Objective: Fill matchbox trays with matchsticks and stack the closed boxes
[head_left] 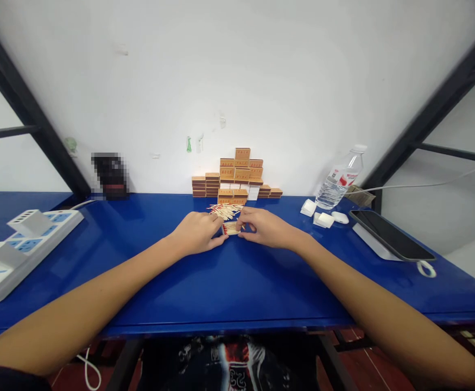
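A matchbox tray [231,228] with red-tipped matches in it lies on the blue table between my two hands. My left hand [198,232] grips its left end, thumb at the near corner and fingers curled on the far side. At the right end, my right hand [264,226] is closed, with what looks like a single match pinched between its fingers and its thumb by the tray's edge. Just behind the tray lies a loose heap of matches [226,210]. Beyond that, orange-brown matchboxes [242,173] are stacked in steps against the wall.
To the right stand a leaning water bottle [338,182], small white cases [324,219] and a phone [392,233] propped on a white block. A power strip [64,224] with plugs lies on the left. Dark metal frames [45,117] rise at both sides.
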The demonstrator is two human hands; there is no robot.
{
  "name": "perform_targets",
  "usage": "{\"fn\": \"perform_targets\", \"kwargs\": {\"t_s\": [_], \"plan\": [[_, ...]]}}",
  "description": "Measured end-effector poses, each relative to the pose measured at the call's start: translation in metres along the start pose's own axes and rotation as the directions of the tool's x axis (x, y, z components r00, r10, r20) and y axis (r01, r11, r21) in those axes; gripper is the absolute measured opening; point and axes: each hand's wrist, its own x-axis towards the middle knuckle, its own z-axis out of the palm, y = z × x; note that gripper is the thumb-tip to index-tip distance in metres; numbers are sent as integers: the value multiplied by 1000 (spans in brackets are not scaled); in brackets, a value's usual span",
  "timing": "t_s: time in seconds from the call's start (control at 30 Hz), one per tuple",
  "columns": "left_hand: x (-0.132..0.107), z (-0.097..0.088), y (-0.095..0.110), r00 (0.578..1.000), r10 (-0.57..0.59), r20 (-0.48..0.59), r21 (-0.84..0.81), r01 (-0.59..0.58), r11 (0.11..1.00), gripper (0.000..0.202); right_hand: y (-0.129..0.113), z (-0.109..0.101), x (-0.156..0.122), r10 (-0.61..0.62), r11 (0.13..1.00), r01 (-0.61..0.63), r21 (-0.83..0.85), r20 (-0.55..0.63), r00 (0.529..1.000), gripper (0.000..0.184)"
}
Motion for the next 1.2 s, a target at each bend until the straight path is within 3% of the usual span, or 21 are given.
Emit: {"fn": "perform_targets", "kwargs": {"t_s": [0.53,0.77,0.93,1.07,1.2], "plan": [[0,4,-3,999,-4,-32,-39,3,999,36,11,2,-2,6,999,-6,-53,-6,1000,9],[0,1,-2,1000,-8,-10,-25,7,1000,35,11,-1,-2,28,997,-32,-64,-62,998,6],[0,1,-2,1000,-5,-1,-14,5,1000,37,6,-8,-3,46,999,-48,-21,-102,994,7],[0,1,-3,1000,-12,-6,-11,12,1000,37,0,-16,-2,40,994,-26,110,-125,991,7],[0,1,-5,1000,-30,-9,-14,30,999,38,-6,-45,-14,98,984,-76,161,-136,986,17]]}}
